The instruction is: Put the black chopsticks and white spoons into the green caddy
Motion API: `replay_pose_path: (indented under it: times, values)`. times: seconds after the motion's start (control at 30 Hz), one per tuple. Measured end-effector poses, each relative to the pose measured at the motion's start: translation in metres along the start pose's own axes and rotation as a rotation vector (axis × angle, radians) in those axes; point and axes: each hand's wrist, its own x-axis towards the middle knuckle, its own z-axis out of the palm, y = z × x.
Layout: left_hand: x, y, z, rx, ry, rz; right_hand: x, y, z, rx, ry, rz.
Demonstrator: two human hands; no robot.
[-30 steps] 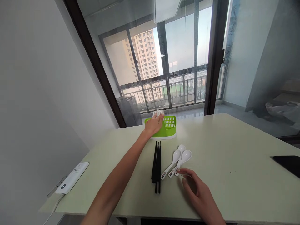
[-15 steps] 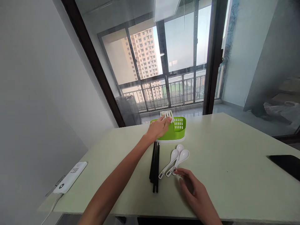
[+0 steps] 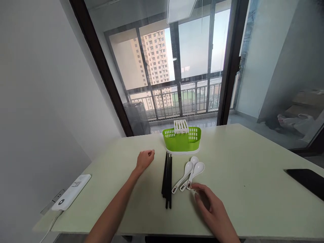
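Note:
My left hand [image 3: 145, 159] is curled into a loose fist over the table, left of the chopsticks, and nothing shows in it. Several black chopsticks [image 3: 167, 179] lie in a bundle pointing away from me. Beside them rest three white spoons [image 3: 188, 167] with crossed handles, their bowls at the far end. My right hand [image 3: 211, 206] lies by the handle ends, thumb and index finger apart; the index fingertip is at the rightmost handle, and I cannot tell whether it touches. Behind the cutlery stands a green basket [image 3: 181, 144] with a white slatted piece [image 3: 181, 126] on its upper part.
A white power strip [image 3: 72, 192] with a cord lies at the left edge of the pale green table [image 3: 243, 209]. A black flat object [image 3: 307, 180] sits at the right edge. A glass sliding door with a dark frame [image 3: 229, 67] rises behind the table.
My left hand has let go of the white slatted piece on the basket, drawn back to the left and closed. My right hand has stayed by the spoon handles.

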Motion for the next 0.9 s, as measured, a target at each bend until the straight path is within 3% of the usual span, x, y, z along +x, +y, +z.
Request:
replay_pose_path:
  times: [0.17,0.33,0.6,0.9]
  values:
    - [-0.017,-0.040,0.000,-0.040,-0.072,-0.014,-0.001,0.000,-0.004,-0.026,-0.009,0.002]
    - [-0.021,-0.066,-0.010,-0.073,-0.100,-0.017,-0.001,0.003,-0.005,-0.065,-0.032,0.011]
    - [-0.029,-0.077,0.000,-0.013,-0.116,0.066,-0.002,0.003,-0.007,-0.073,-0.036,-0.063]
    - [-0.029,-0.082,0.013,0.082,-0.083,0.084,-0.005,0.002,-0.008,-0.098,-0.118,0.004]
